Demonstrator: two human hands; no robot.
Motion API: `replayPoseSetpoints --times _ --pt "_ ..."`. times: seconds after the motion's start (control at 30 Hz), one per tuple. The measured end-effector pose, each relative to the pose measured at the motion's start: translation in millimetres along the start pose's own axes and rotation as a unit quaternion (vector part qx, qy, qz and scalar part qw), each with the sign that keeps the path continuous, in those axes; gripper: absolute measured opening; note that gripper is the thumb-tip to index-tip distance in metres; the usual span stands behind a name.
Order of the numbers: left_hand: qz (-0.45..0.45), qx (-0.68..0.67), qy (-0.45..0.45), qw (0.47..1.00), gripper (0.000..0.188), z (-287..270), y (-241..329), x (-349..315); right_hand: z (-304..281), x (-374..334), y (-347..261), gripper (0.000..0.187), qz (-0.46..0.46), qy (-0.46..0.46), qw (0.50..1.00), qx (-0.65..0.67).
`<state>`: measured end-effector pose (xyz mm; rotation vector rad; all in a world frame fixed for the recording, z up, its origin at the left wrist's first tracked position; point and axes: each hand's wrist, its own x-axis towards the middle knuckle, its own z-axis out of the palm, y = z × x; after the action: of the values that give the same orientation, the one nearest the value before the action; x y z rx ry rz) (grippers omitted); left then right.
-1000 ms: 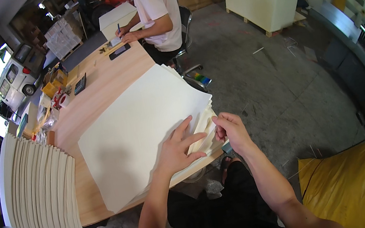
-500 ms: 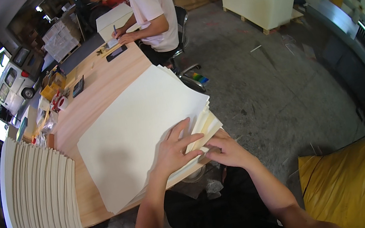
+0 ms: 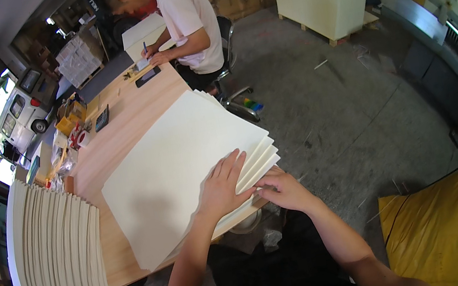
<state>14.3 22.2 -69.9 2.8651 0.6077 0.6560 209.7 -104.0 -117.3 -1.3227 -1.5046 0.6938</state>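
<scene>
A pile of large white paper sheets (image 3: 164,154) lies at an angle on the wooden table, its right-hand edges fanned out in several layers. My left hand (image 3: 221,185) rests flat on the top sheet near the fanned side, fingers stretched out. At the near right corner of the pile, my right hand (image 3: 286,189) has its thumb and fingers closed on the sheet edges; how many layers it grips is hidden. To the left stands a tall stack of cream sheets (image 3: 59,250) with wavy edges, out of reach of both hands.
Across the table (image 3: 133,110), a seated person (image 3: 190,22) writes with a pen beside a dark phone (image 3: 147,76). A calculator (image 3: 102,118) and tape rolls lie along the left edge. A yellow cover (image 3: 442,222) is at lower right; a pale block on a pallet (image 3: 320,0) stands behind.
The left hand's spread fingers have come closer together and lie flatter on the top sheet. The sheet edges beside it have dropped into more even layers. My right hand stays at the corner.
</scene>
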Motion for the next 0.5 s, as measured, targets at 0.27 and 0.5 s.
replayPoseSetpoints --times 0.27,0.5 --pt "-0.001 0.014 0.011 1.0 0.089 -1 4 -1 -43 -5 12 0.039 0.165 0.037 0.956 -0.238" --pt "-0.064 -0.128 0.04 0.989 0.058 -6 -1 -10 -21 36 -49 0.042 0.103 0.078 0.974 -0.185"
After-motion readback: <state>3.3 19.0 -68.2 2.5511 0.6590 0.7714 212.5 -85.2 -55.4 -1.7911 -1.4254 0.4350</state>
